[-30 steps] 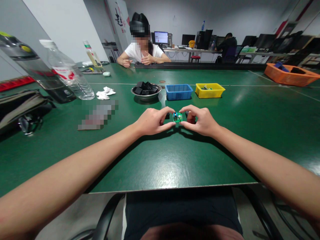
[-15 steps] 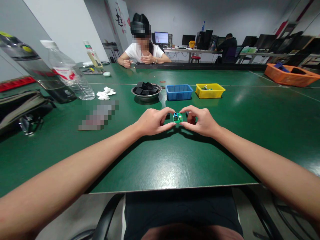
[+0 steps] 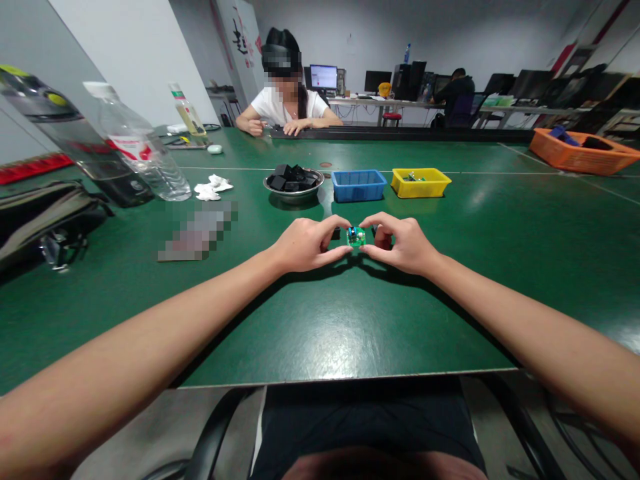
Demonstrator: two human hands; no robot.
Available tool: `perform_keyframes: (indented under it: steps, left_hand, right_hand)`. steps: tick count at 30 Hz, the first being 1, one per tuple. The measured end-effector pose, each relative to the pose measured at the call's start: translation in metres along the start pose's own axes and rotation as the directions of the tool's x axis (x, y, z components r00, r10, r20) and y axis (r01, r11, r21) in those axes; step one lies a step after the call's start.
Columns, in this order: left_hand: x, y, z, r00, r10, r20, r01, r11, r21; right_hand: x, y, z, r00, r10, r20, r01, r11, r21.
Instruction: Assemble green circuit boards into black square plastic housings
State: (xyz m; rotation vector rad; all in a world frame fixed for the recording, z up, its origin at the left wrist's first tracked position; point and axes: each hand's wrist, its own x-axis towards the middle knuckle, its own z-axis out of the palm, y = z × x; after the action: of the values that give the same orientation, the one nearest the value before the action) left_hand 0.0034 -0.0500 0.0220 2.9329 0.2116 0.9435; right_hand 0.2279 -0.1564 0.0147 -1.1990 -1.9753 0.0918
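Observation:
Between my two hands is a small green circuit board (image 3: pixel 357 237) with a blue part and a pale part on its face. My left hand (image 3: pixel 316 244) pinches its left edge between thumb and index finger. The right edge is pinched the same way by my right hand (image 3: pixel 397 241). Dark pieces show partly behind the fingers on both sides; I cannot make out what they are. Beyond the hands stand a metal bowl (image 3: pixel 294 197) of black plastic boxes, a blue bin (image 3: pixel 359 187) and a yellow bin (image 3: pixel 421 187) with small green parts inside.
On the left are a clear water bottle (image 3: pixel 143 157), a darker bottle (image 3: pixel 85 147), crumpled tissue (image 3: pixel 213 187), a blurred flat object (image 3: pixel 199 232) and a bag (image 3: pixel 45 213). An orange basket (image 3: pixel 583 155) is at the far right. A person (image 3: pixel 287 110) sits across the table.
My hands and the circuit board hold almost the same place. Across the table, the other person's raised hand has come down to the dark bar.

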Motion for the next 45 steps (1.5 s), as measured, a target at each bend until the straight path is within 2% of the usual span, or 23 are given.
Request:
perform_keyframes:
  steps: [45]
  left_hand:
    - [0.0002,0.0021,-0.0015,0.999,-0.034,0.019,0.034,0.999,-0.008]
  right_hand:
    - [0.0006,-0.0005,-0.0003,0.998,0.042,0.037,-0.042,0.999,0.018]
